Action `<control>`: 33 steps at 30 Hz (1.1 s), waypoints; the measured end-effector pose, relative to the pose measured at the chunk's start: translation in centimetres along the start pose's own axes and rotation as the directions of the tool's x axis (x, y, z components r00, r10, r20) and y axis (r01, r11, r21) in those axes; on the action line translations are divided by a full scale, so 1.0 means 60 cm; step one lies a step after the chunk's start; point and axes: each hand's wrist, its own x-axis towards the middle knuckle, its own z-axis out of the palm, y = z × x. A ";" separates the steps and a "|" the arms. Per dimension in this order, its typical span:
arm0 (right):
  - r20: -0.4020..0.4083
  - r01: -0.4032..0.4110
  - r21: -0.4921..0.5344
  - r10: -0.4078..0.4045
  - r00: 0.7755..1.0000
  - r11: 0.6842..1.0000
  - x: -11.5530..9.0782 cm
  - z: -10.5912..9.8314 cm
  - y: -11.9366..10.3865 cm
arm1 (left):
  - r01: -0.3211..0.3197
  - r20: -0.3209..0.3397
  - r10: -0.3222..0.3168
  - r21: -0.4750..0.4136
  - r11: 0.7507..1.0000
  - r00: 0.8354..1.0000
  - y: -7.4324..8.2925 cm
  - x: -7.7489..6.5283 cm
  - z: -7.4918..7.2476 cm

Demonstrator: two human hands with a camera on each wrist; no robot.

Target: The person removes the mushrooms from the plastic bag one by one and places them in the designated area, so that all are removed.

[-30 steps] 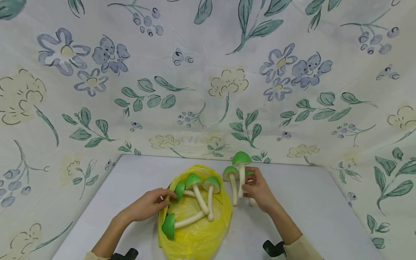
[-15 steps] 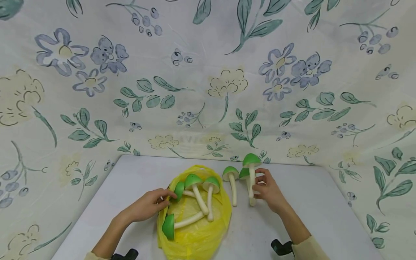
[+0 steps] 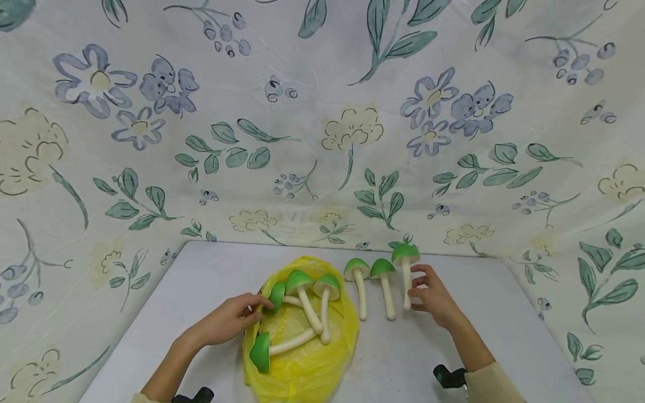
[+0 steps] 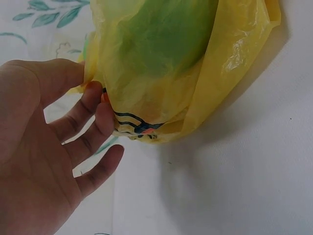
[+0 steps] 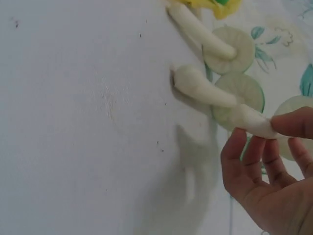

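Mushroom pinched in our right hand, plastic bag in our left hand, we'd lower gently, three o'clock from neighbouring mushrooms.

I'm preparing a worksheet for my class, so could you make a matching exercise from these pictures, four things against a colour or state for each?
Things:
1. bag
2. left hand
3. right hand
4. table

Colours or states:
A. holding the rightmost mushroom
B. yellow
C. white
D. pinching the bag's edge

Pairs: 1-B, 2-D, 3-A, 4-C
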 end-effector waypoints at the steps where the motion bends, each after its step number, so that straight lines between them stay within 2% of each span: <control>1: 0.003 -0.012 -0.013 0.012 1.000 1.000 0.001 -0.002 0.002 | 0.002 0.000 -0.002 -0.001 1.000 1.000 -0.001 0.000 0.000; 11: -0.030 -0.105 -0.091 0.103 0.994 0.990 0.010 -0.022 0.026 | 0.003 -0.004 -0.003 -0.016 1.000 1.000 -0.005 -0.002 -0.001; 23: 0.002 -0.118 -0.143 0.119 0.993 0.983 0.019 -0.033 0.040 | -0.006 0.000 0.006 -0.017 1.000 1.000 -0.004 -0.007 0.000; 33: -0.002 -0.128 -0.185 0.130 0.992 0.974 0.011 -0.035 0.040 | -0.003 0.001 0.003 -0.019 1.000 1.000 -0.008 -0.004 0.000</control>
